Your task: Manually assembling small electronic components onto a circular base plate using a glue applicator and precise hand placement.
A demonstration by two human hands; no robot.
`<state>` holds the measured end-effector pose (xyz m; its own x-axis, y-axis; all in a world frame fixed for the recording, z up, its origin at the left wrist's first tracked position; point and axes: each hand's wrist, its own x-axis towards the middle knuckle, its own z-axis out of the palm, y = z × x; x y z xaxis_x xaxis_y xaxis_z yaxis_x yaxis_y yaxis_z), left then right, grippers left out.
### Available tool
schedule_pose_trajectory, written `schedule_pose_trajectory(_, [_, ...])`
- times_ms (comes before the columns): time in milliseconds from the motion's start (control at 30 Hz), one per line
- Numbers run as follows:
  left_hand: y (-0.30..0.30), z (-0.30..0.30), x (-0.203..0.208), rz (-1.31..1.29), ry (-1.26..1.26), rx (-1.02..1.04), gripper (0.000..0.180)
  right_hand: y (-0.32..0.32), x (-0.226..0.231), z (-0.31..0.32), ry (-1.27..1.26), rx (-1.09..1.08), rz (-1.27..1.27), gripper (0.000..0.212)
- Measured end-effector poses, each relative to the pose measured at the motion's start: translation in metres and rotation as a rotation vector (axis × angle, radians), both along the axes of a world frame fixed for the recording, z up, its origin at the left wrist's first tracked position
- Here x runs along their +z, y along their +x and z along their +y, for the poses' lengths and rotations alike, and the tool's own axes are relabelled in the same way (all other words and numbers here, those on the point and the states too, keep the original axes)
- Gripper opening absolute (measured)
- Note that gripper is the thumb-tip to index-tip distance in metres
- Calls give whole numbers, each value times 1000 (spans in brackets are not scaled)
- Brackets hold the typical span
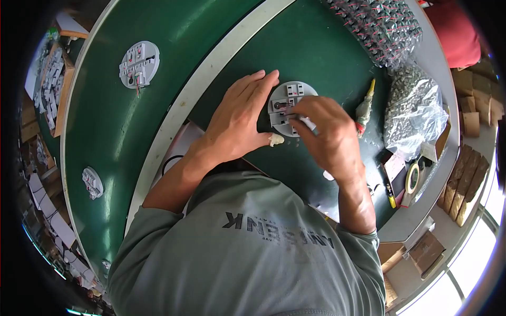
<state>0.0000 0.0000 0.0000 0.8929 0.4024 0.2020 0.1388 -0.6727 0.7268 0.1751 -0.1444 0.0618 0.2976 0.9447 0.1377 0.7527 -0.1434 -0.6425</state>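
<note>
A round white plastic base (283, 92) with small raised blocks and a dark round part lies on the green work surface in front of me. My left hand (237, 121) lies along its left side, fingers stretched out and fingertips near the rim. A pale covering wraps that thumb's tip, close to the base's lower edge. Over the right half of the base is my right hand (333, 131), thumb and fingers pinched together above the blocks. Whatever sits in that pinch is too small and too hidden to name.
At left, a green belt carries similar round bases (139, 66), behind a pale metal rail (203, 76). To the right lie a yellow-tipped power screwdriver (365, 108), a bag of small metal parts (414, 108), a bag of wired parts (382, 29) and a tape roll (412, 178).
</note>
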Motion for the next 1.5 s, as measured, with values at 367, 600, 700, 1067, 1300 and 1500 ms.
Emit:
schedule_pose_trajectory(367, [4,-5,-8,-38,86,9,109,-2,-3,3,-103,220,85,23])
schedule_pose_trajectory(600, [5,-4,-8,-14,29,21,108,-16,13,5,-124,179,-144,20])
schedule_pose_trajectory(700, [4,-2,-6,0,23,24,107,-15,12,11,-98,182,-168,20])
schedule_pose_trajectory(1067, [13,-12,-10,-35,10,2,108,-2,11,4,-146,142,-175,22])
schedule_pose_trajectory(1300, [15,-12,-6,-24,58,24,110,-5,-6,13,-99,198,-135,23])
schedule_pose_trajectory(1500, [12,-8,-12,-52,19,-12,107,-8,-11,9,-70,175,-139,25])
